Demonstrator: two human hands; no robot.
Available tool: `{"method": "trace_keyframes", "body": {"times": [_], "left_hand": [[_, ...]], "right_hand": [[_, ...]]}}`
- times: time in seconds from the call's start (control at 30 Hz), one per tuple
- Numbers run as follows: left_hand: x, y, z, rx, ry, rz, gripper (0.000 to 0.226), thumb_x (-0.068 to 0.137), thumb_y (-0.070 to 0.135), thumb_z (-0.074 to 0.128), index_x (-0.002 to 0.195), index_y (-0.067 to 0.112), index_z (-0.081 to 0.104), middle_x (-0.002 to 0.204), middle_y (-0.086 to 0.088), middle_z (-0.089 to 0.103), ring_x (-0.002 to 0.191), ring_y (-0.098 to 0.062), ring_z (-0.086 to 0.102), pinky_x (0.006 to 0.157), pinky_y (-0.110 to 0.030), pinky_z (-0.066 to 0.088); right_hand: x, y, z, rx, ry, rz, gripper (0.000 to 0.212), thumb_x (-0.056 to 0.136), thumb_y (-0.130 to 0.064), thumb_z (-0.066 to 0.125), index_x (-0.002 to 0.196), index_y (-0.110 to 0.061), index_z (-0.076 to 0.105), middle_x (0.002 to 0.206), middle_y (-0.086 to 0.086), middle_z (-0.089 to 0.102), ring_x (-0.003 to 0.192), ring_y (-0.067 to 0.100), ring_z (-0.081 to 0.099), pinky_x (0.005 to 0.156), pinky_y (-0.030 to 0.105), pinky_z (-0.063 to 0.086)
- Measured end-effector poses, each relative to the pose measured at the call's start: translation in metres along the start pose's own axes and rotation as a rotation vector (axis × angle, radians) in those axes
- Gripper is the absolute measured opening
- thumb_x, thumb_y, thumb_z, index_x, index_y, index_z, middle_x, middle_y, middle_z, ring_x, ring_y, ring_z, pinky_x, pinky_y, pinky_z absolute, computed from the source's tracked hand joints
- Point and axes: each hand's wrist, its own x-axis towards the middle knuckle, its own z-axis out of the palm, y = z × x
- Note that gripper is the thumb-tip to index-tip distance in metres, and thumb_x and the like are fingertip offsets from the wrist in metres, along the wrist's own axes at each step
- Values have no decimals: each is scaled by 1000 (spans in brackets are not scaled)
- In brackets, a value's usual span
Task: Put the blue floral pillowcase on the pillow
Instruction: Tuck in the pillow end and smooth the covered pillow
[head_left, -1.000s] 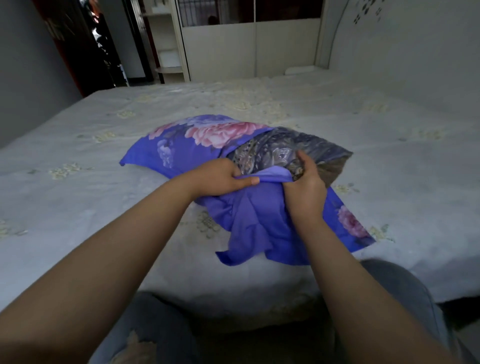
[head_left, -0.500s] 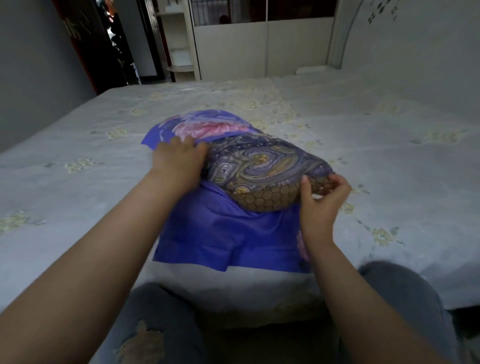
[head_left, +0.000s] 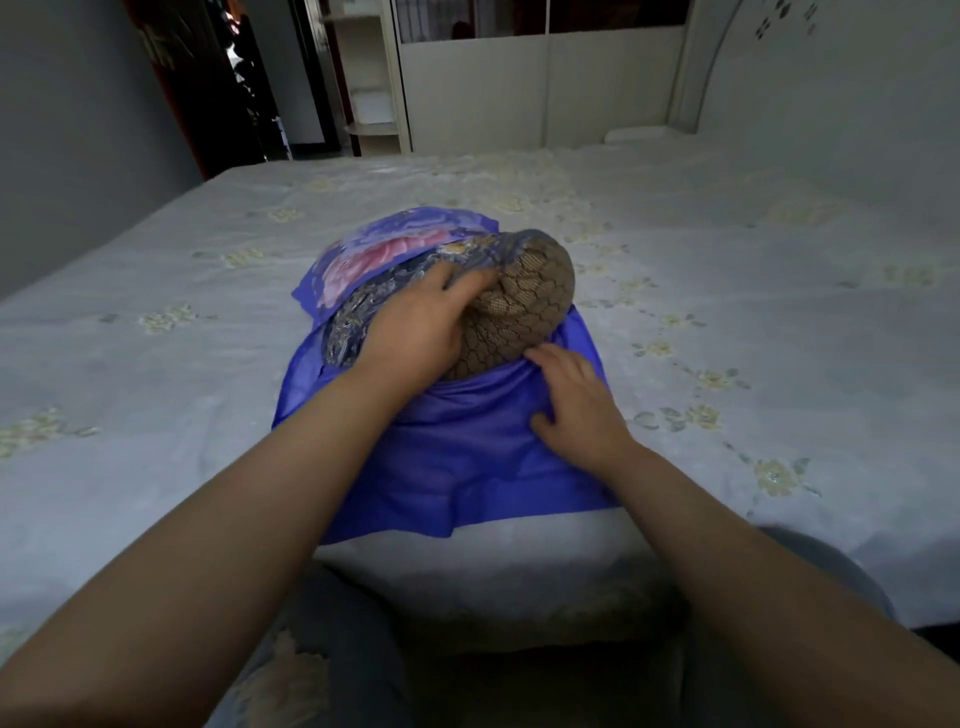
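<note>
Pillow (head_left: 524, 306) under gripping left hand (head_left: 415, 332); right hand (head_left: 576, 405) flat on pillowcase (head_left: 467, 457).

Patterned pillow (head_left: 524, 306) half inside blue floral pillowcase (head_left: 467, 447)
</note>
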Motion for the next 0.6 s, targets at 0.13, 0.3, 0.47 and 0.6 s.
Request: {"method": "trace_keyframes", "body": {"times": [0.13, 0.3, 0.47, 0.6], "left_hand": [[2, -15, -5, -100, 27, -1, 50, 82, 6, 47, 129, 22, 51, 128, -10, 55, 107, -36, 58, 79, -46, 52], [4, -17, 1, -107, -1, -76, 41, 84, 10, 53, 124, 18, 56, 126, -10, 57, 112, -35, 56, 87, -42, 50], [-2, 0, 6, -39, -408, -140, 23, 91, 34, 45, 99, 18, 60, 119, -11, 61, 107, -32, 57, 87, -36, 46], [-11, 14, 5, -359, -722, -320, 44, 99, 42, 27, 128, 23, 55, 144, -4, 46, 129, -23, 44, 106, -30, 31]], "right_hand": [[19, -2, 6, -389, -4, -104, 74, 64, -49, 74, 128, -23, 48, 126, 10, 50, 122, 34, 42, 98, 46, 37], [36, 4, -2, -417, 129, -252, 26, 65, -28, 59, 82, -10, 67, 86, 16, 59, 89, 36, 58, 82, 34, 41], [33, -1, -40, -20, 348, -231, 23, 75, -24, 47, 64, -6, 54, 60, 13, 59, 53, 28, 57, 48, 27, 37], [41, -23, -50, 193, 606, -217, 9, 76, -10, 48, 69, -5, 51, 65, 11, 52, 57, 18, 46, 50, 33, 39]]}}
